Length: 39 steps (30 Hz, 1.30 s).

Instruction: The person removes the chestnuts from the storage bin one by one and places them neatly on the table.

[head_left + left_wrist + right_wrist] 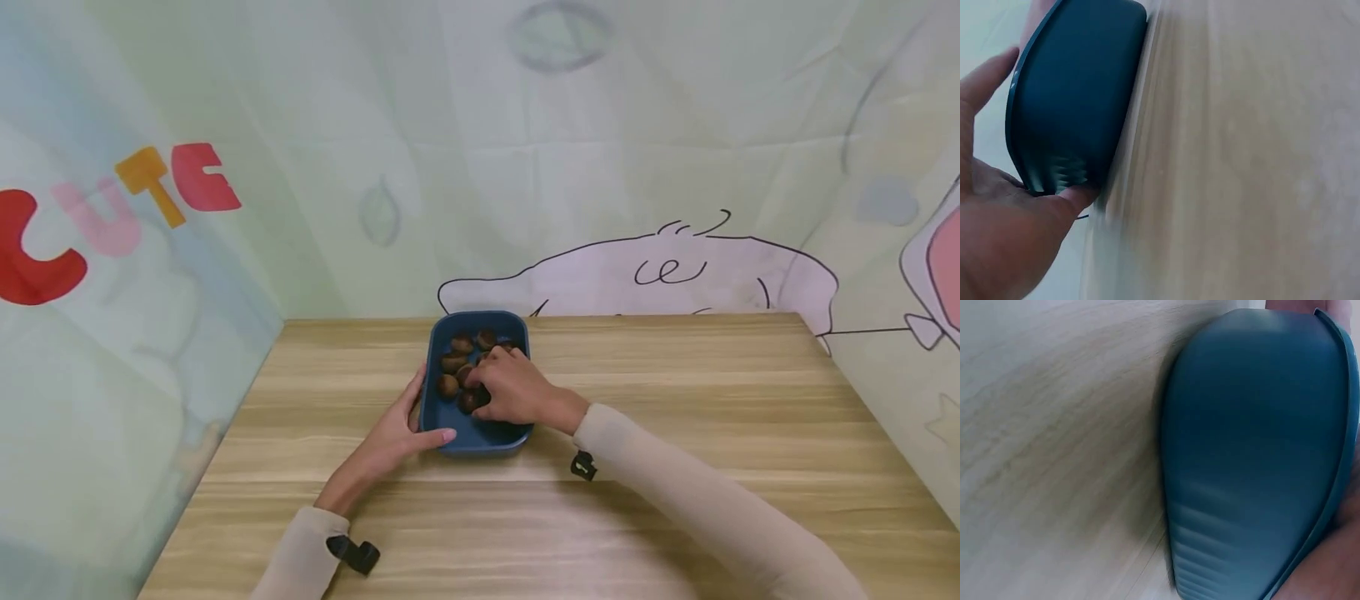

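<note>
A dark blue rectangular box with rounded corners stands on the wooden table, holding several brown chestnuts. My left hand grips the box's near left corner. Its thumb lies over the near rim, while its fingers rest along the outer left wall. My right hand reaches in over the right rim, fingers bent down among the chestnuts. A dark chestnut lies beside its thumb and forefinger; the hand hides whatever is under the palm. Both wrist views show mainly the box's outer wall.
The wooden table extends on both sides of the box. A printed cloth backdrop hangs behind and at the sides, close to the table's far edge. Each forearm wears a small black strap mount.
</note>
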Available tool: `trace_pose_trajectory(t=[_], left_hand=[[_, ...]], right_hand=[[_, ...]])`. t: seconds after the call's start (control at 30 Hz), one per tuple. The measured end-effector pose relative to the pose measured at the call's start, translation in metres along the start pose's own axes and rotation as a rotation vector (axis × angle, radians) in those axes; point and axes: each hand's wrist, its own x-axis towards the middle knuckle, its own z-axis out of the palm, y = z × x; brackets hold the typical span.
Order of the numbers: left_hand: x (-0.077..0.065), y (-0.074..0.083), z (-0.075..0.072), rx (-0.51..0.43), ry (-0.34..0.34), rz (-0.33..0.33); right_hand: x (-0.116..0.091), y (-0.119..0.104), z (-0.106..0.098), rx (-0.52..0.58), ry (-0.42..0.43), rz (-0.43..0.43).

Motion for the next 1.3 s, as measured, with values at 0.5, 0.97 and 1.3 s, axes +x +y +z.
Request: trace_pose_trajectory(t=[0.5, 0.97, 1.3], left_hand=[[0.001, 0.003, 0.009, 0.215, -0.005, -0.021], [0.0, 0.003, 0.009, 0.227, 0.007, -0.041], [0.0, 0.003, 0.01, 0.221, 0.021, -0.064]], right_hand=[[0.005, -0.01, 0.005, -0.084, 0.026, 0.053], [-0.014, -0.005, -0.013, 0.256, 0.15, 0.066], [-0.051, 0.012, -0.026, 0.479, 0.249, 0.122]])
